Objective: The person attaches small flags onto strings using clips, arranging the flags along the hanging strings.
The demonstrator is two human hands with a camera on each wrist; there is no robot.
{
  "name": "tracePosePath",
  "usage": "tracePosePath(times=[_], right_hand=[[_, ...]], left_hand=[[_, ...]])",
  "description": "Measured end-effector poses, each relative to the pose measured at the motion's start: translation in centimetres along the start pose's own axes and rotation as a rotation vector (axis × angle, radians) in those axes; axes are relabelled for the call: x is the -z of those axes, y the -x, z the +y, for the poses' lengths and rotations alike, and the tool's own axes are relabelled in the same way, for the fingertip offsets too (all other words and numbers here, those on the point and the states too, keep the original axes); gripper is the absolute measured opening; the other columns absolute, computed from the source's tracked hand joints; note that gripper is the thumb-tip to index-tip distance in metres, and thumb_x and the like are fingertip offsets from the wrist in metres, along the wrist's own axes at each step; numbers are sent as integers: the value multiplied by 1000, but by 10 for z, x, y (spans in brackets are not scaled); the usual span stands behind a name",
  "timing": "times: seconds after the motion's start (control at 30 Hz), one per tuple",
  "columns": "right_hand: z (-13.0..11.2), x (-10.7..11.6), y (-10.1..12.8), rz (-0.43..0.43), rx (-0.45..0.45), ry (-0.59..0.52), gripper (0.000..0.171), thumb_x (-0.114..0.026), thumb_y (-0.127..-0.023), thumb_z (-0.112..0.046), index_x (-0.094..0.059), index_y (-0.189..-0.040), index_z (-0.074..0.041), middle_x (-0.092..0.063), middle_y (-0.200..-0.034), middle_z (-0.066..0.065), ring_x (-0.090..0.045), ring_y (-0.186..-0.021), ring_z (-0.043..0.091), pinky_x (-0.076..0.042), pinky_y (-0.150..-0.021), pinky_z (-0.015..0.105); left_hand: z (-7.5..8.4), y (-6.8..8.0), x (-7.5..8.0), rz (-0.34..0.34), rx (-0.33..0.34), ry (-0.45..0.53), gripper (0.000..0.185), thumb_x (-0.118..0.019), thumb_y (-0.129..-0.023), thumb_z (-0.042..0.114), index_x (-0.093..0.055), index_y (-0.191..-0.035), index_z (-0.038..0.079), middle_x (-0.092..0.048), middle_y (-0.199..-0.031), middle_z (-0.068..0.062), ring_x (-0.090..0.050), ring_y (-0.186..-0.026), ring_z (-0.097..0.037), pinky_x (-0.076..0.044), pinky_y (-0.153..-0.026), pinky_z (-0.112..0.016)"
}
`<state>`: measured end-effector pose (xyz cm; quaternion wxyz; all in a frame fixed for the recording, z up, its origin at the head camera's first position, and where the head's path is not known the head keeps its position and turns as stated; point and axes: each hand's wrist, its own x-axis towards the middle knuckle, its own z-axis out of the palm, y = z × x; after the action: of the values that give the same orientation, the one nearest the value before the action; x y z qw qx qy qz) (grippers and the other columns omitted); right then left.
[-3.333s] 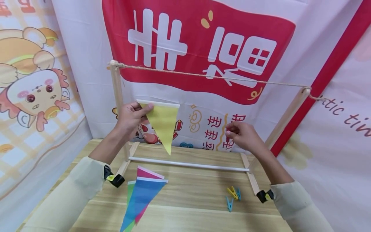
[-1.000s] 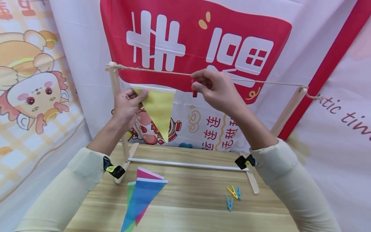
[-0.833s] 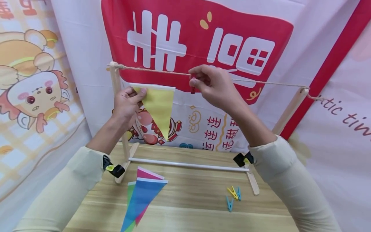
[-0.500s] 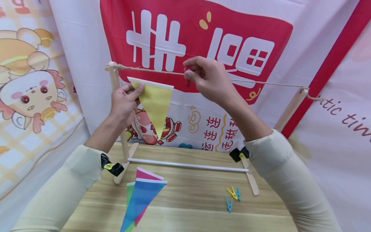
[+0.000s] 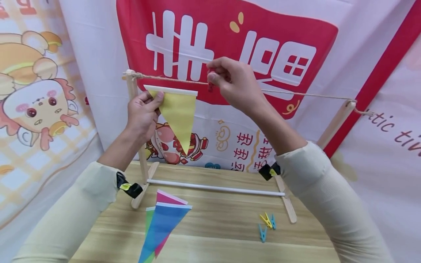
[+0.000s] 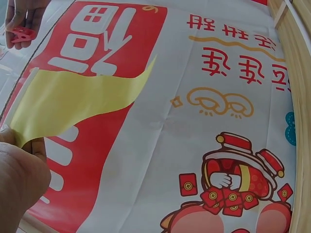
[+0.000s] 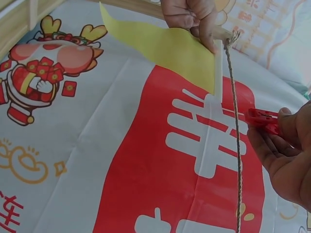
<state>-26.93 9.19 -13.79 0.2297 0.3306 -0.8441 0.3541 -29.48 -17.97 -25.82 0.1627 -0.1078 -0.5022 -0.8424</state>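
My left hand [image 5: 143, 113] pinches a yellow triangular pennant [image 5: 179, 113] by the left end of its white top edge; the point hangs down. That edge lies just below the twine [image 5: 171, 79] strung between two wooden posts. To the right, my right hand [image 5: 238, 82] pinches a red clothespin [image 7: 262, 120] between thumb and fingers. In the right wrist view the clothespin is close beside the twine, and the pennant's white edge [image 7: 218, 73] is on the twine's other side. The left wrist view shows the pennant [image 6: 73, 99] curving away from my thumb.
Blue [image 5: 166, 223], pink [image 5: 169, 197] and green pennants lie overlapping on the wooden table [image 5: 210, 226]. Yellow [image 5: 266, 220] and blue clothespins [image 5: 262, 233] lie at the right. A white rod [image 5: 213, 187] joins the stand's feet. A printed cloth hangs behind.
The right hand has brought the red clothespin up and left to the twine. The left hand has raised the yellow pennant until its white edge is near the twine.
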Motion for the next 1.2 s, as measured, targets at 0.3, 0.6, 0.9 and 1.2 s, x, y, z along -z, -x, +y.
tracePosePath(times=[0.3, 0.6, 0.9, 1.2], right_hand=[[-4, -14, -19, 28, -9, -54, 33, -70, -112, -18, -72, -143, -5, -78, -125, 10, -75, -105, 17, -65, -102, 25], [-13, -24, -35, 19, -22, -55, 31, -68, -113, -18, -71, -142, -5, -78, -126, 10, -74, -107, 17, -64, -102, 22], [-19, -34, -50, -5, -29, -78, 28, -67, -114, -20, -71, -137, -5, -75, -124, 9, -71, -103, 14, -62, -99, 18], [-18, -45, -64, 38, -110, -168, 20, -73, -111, -21, -76, -123, -5, -77, -115, 8, -74, -99, 19, -64, -94, 20]], left_hand=[[0, -1, -5, 37, -19, 34, 36, -84, -101, 22, -78, -132, 5, -81, -126, -4, -80, -108, -15, -66, -102, -25], [2, -1, -9, 36, -49, 53, 37, -81, -103, 23, -77, -134, 4, -78, -130, -5, -80, -114, -15, -64, -106, -27], [3, -1, -9, 28, -52, 42, 42, -83, -101, 25, -76, -137, 4, -78, -132, -5, -81, -116, -17, -63, -107, -27], [2, -2, -11, 45, -42, 61, 41, -83, -100, 26, -78, -135, 5, -80, -131, -4, -80, -114, -15, -64, -105, -25]])
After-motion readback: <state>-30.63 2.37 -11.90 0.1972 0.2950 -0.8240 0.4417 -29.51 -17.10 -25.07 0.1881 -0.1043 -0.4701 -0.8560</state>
